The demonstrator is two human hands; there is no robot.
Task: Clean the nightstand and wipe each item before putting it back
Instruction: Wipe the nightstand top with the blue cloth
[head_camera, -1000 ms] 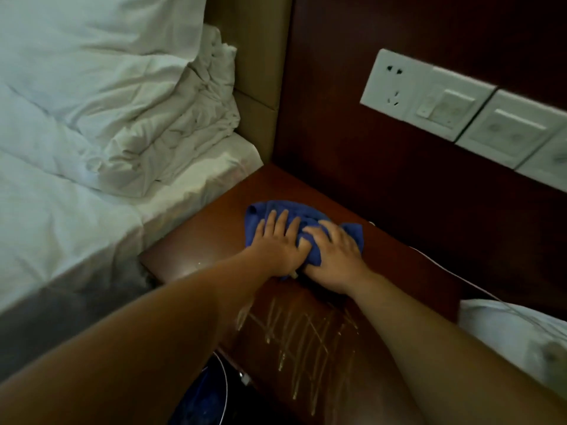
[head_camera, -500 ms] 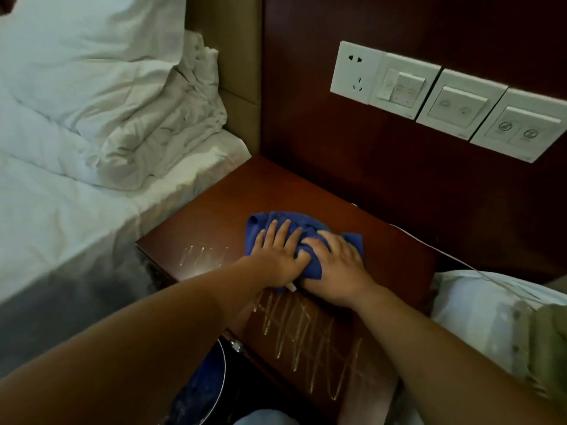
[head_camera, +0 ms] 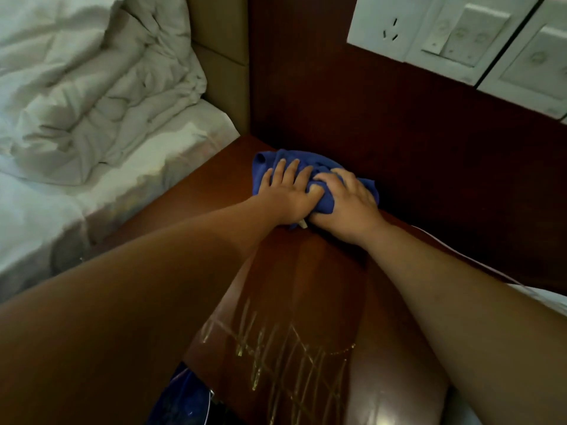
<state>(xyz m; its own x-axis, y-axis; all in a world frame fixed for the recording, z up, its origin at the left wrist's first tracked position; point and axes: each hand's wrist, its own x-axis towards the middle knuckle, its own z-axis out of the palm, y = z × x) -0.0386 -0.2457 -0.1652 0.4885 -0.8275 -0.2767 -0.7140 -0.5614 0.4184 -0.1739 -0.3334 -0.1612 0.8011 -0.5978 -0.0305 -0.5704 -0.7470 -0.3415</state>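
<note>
While both bare forearms reach across the nightstand [head_camera: 214, 185], one blue cloth [head_camera: 276, 161] lies bunched at the far edge of its top, right up against the dark wooden back panel [head_camera: 383, 124]. The left hand [head_camera: 287, 191] lies flat on the cloth with its four fingers straight and slightly spread, pressing down. The right hand [head_camera: 346, 197] sits just beside it, the two touching, and its fingers curl over a fold of the same cloth and grip it. A small pale tag [head_camera: 303, 223] pokes out under the two hands.

On the near part of the glossy red-brown top, a patch of thin pale zigzag streaks [head_camera: 285, 357] catches the light. To the left stands one bed [head_camera: 36, 210] with a white sheet, and one rumpled white duvet [head_camera: 92, 87] heaped on it. A tan padded headboard [head_camera: 219, 41] rises between bed and panel. On the panel's upper right sit three white wall plates: one power socket [head_camera: 389, 23], one switch plate [head_camera: 463, 35] beside it, and one further switch plate [head_camera: 540, 65] cut off by the frame edge.
</note>
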